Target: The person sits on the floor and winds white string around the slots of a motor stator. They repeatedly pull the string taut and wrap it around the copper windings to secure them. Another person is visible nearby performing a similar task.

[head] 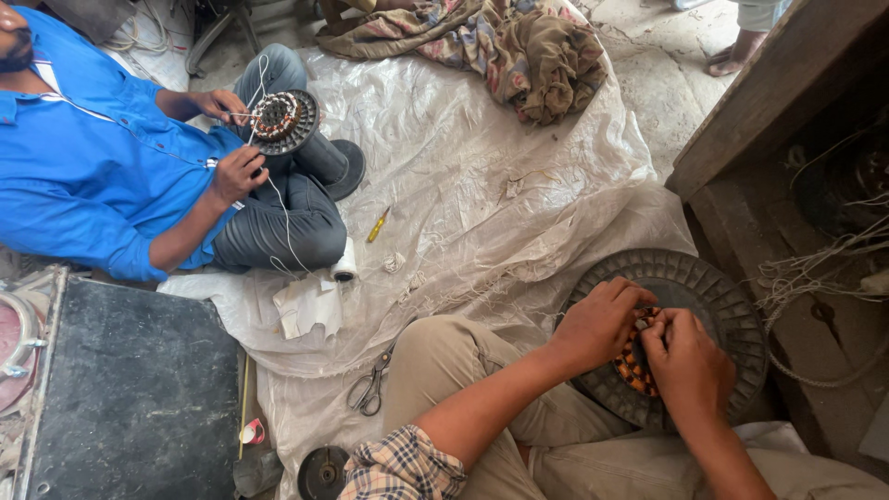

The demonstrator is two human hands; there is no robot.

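Floor: rough grey concrete (662,88), largely covered by a crumpled translucent plastic sheet (463,167) in daylight. Furniture: dark flat-topped metal box (139,389) at lower left; weathered wooden bench (778,83) at right. Loose items: bundled patterned cloth (519,46), scissors (370,389), yellow-handled screwdriver (378,225), white thread spool (344,264).

- Your left hand (597,324) is bare: no glove, ring or watch shows on it.
- Your right hand (687,361) is bare too, the wrist uncovered.
- Your left arm wears a checked sleeve (403,466) in tan, cream and dark blue, rolled up to about the elbow.
- Your legs are in plain khaki-beige trousers (463,370), loose and creased at the knee.
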